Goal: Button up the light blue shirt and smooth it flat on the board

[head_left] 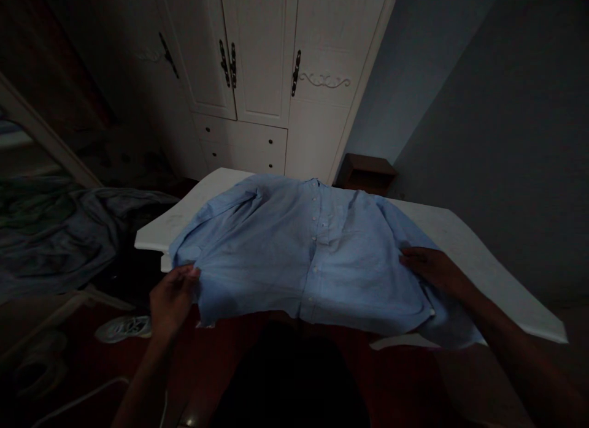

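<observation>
A light blue button-up shirt (271,250) lies spread with its button front upward, its hem hanging past the near edge of a white table (464,250). My left hand (172,296) pinches the shirt's side at the left, close to the hem. On the right, my right hand (427,265) grips the other side of the shirt, fingertips closed on the cloth near the sleeve. Both sleeves rest on the table beside the body of the shirt, the right one partly behind my forearm.
Behind the table stands a white wardrobe (257,54) with dark handles. A small brown cabinet (368,170) sits by the wall. Dark clothes (87,238) are heaped at the left, with a shoe (124,328) on the red floor below.
</observation>
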The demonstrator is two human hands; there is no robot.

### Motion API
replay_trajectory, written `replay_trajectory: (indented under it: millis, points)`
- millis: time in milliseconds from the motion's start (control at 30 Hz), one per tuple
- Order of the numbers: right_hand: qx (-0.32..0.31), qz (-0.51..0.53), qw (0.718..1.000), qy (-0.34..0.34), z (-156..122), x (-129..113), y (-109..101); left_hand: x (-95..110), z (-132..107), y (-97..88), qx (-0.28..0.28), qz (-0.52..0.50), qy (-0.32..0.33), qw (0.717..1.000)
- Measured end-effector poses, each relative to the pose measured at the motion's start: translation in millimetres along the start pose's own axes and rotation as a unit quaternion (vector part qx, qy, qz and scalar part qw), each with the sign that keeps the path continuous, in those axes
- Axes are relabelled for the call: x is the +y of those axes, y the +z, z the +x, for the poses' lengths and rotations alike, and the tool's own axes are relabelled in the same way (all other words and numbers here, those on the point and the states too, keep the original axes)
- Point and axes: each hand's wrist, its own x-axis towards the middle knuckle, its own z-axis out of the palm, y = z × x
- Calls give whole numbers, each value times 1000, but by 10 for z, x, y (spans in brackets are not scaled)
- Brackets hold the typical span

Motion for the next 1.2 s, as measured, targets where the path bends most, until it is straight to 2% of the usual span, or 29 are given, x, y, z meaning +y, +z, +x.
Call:
replay_trajectory:
  millis: [100,167,300,400,467,533,600,633,700,767,833,900,967,1033,1100,1200]
  points:
    - [-14,63,997,35,-44,-19,-64,-40,68,-75,2,-53,-53,997]
    - [-18,107,992,61,-76,-41,-89,-25,107,-73,-3,-54,-56,997]
    - [-44,144,985,89,-103,-70,-106,71,132,-23,-32,40,-8,999]
    - [-31,121,989,84,-82,-41,-113,158,73,-44,-54,89,-12,994]
    - [24,104,993,51,-61,-17,-123,240,2,-81,-20,84,-15,996]
    - [91,85,992,6,-46,-40,-138,370,-77,-99,54,54,4,997]
    - [127,68,989,-40,-39,-145,-144,562,-148,-57,109,17,40,993]
    - [131,63,987,-68,-36,-233,-139,679,-176,-5,100,-1,60,993]
    - [120,58,980,-146,-17,-465,-102,932,-219,169,31,-31,99,994]
    - [101,53,963,-245,34,-732,-17,1178,-245,432,-104,-29,123,987]
    - [53,32,937,-345,133,-979,120,1377,-257,755,-243,-41,153,957]
    - [-9,12,907,-421,278,-1165,300,1505,-254,1089,-345,-45,195,917]
    - [-71,7,882,-467,448,-1277,495,1564,-231,1380,-381,-17,238,893]
    - [-114,2,870,-480,610,-1330,667,1574,-186,1584,-380,30,278,882]
    - [-139,-14,868,-476,736,-1357,780,1563,-126,1692,-383,74,307,868]
    - [-154,-63,864,-476,839,-1400,825,1534,-34,1730,-411,102,326,845]
